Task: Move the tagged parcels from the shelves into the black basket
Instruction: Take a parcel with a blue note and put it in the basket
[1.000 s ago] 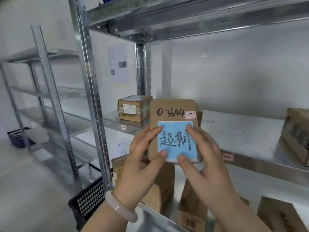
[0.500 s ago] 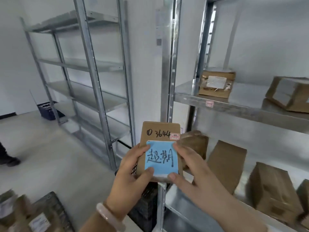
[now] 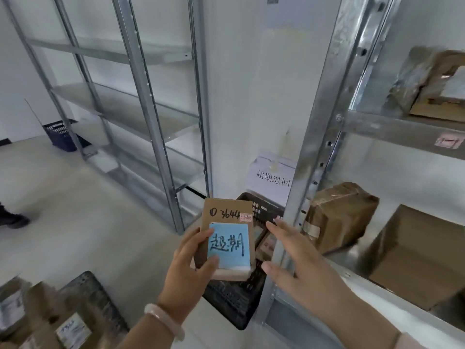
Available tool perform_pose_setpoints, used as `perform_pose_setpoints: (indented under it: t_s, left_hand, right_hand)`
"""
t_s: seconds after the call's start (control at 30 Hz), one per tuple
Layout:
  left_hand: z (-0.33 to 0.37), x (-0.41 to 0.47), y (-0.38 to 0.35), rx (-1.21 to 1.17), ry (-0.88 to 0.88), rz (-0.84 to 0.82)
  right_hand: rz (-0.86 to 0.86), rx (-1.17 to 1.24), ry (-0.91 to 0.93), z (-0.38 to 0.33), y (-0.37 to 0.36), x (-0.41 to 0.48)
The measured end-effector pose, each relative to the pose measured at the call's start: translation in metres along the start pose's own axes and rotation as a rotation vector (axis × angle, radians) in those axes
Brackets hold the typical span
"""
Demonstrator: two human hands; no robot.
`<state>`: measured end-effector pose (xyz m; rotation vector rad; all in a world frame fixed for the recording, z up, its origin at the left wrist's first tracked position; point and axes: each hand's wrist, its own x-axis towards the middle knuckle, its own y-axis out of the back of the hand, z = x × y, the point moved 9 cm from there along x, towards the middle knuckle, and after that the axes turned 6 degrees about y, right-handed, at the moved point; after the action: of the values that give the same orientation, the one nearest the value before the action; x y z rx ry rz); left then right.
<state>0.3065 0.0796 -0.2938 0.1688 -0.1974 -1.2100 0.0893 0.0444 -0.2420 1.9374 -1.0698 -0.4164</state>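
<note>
Left wrist: a pale bracelet (image 3: 163, 321) sits nearest the camera.
Left hand (image 3: 186, 273): alone carries the tagged parcel (image 3: 226, 215), fingers curled round its left edge and thumb pressed on the lower corner of the tag.
Right hand (image 3: 302, 268): a second ago it shared the hold; now it has let go, fingers spread and relaxed, just right of the parcel and holding nothing.
Parcel: a small brown box marked 3644 with a blue handwritten tag (image 3: 227, 246), held flat and face up directly over the black basket (image 3: 234, 303).
What changed: the parcel has left the shelf front and travelled left and down to above the basket.
Meaning: this looks like the drop stage; lowering or releasing it seems the only step left for this parcel.
In the basket: something already lies inside, too blurred to name.
In the way: the galvanised upright (image 3: 314, 152) stands tight against the basket's right side, so the drop should stay left of it.
Near left: a dark crate (image 3: 85, 290) with labelled parcels.
Right shelves: brown boxes (image 3: 337, 215), tags not visible from here.
Behind the basket: a printed wall sign (image 3: 273, 177).
Far left: more steel shelving (image 3: 141, 109), a blue basket (image 3: 60, 133) and someone's shoe (image 3: 12, 220).
</note>
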Motion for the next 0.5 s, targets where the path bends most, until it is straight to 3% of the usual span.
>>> perform_pose_setpoints:
  t_s: [0.23,0.5]
  left_hand:
    - [-0.026,0.084,0.01,0.054,0.103,-0.056]
    - [-0.095,0.184,-0.009,0.041,0.213,-0.19]
  right_hand:
    - [-0.095,-0.065,-0.017,0.012,-0.037,0.095]
    - [-0.089,-0.027,-0.227,0.066,-0.063,0.176]
